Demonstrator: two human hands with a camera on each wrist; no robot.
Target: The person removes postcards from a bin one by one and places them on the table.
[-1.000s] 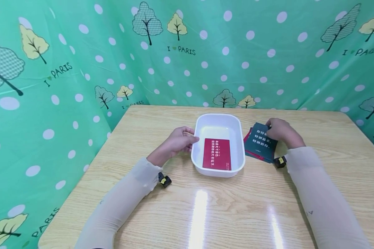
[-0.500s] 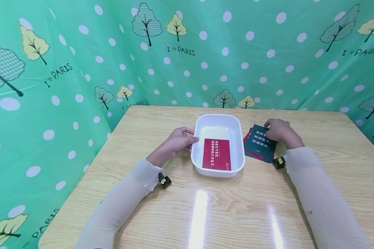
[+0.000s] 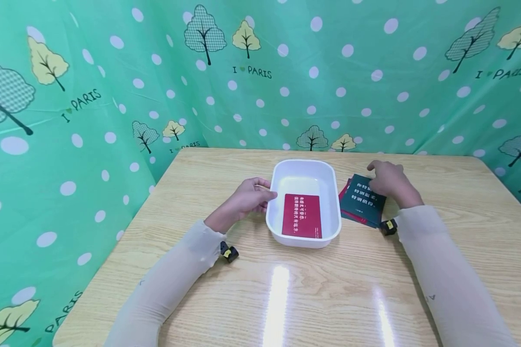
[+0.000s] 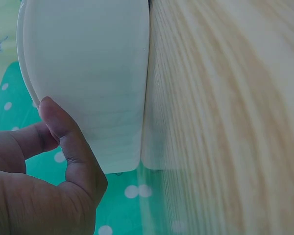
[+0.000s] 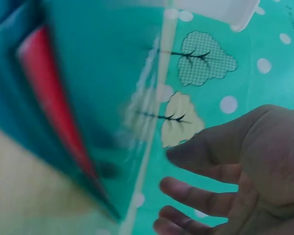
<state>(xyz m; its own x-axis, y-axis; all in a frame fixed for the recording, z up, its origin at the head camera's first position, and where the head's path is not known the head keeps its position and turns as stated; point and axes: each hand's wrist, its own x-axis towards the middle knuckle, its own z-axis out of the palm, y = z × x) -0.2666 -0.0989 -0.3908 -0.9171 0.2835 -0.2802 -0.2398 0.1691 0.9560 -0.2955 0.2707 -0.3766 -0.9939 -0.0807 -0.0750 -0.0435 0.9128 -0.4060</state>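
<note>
A white plastic tub (image 3: 304,242) stands on the table, with a red card (image 3: 301,217) bearing white writing flat on its floor. My left hand (image 3: 249,195) pinches the tub's left rim; the left wrist view shows the thumb (image 4: 63,127) at the rim. Right of the tub lies a small uneven stack of cards, a dark green card (image 3: 361,197) with white writing on top and a red card (image 3: 351,216) showing beneath. Over the stack's right edge is my right hand (image 3: 390,182). Its fingers are spread and loosely bent, apart from the cards in the right wrist view.
The wooden table (image 3: 321,294) reaches back to a green dotted curtain (image 3: 260,111) printed with trees, which also runs along the left side. Small black devices (image 3: 229,252) sit at both wrists.
My right hand's fingers have lifted off the top green card and spread toward the back. The green card has settled slightly nearer to me. The left hand and the tub stay put.
</note>
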